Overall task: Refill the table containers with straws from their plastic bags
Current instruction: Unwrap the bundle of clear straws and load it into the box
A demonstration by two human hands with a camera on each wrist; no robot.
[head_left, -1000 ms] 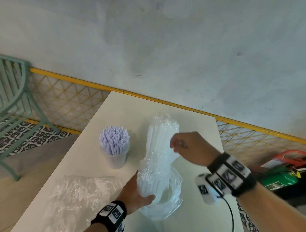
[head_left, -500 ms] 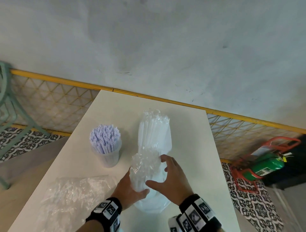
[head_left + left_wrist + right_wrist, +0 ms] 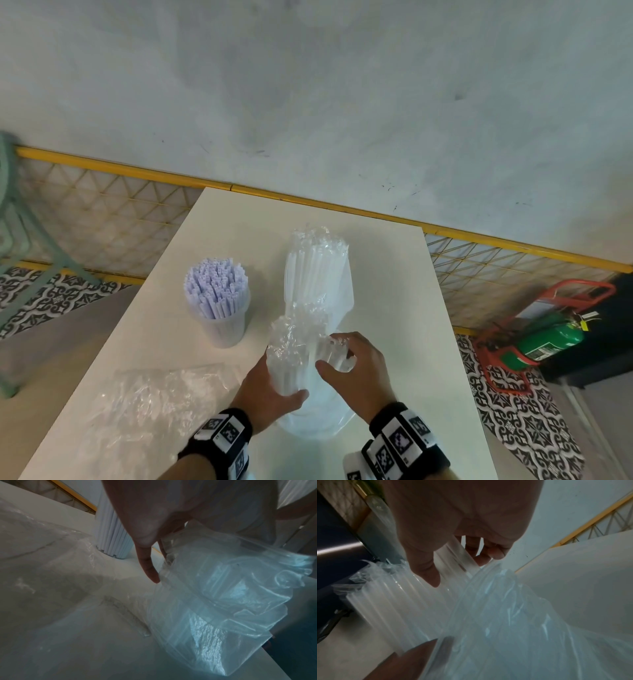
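Observation:
A tall bundle of clear straws [image 3: 317, 270] stands upright on the white table [image 3: 387, 308], its plastic bag [image 3: 294, 329] scrunched down around the middle. My left hand [image 3: 274, 387] grips the bagged lower part from the left. My right hand [image 3: 334, 354] pinches crumpled plastic and a few straws on the right side. In the right wrist view, straws [image 3: 393, 601] pass between the thumb and fingers of my right hand [image 3: 458, 561]. The bundle's foot sits in translucent plastic [image 3: 318, 428]; I cannot tell whether that is a container. A cup of lavender straws [image 3: 215, 301] stands to the left.
An empty crumpled bag [image 3: 147, 411] lies flat at the table's near left. A yellow mesh fence [image 3: 102, 212] runs behind the table. A green chair [image 3: 20, 240] is far left, and a green fire extinguisher [image 3: 548, 339] lies on the floor at right.
My right hand came down from the top of the bundle to its middle and took hold there. The bag is bunched lower. My left hand kept its grip.

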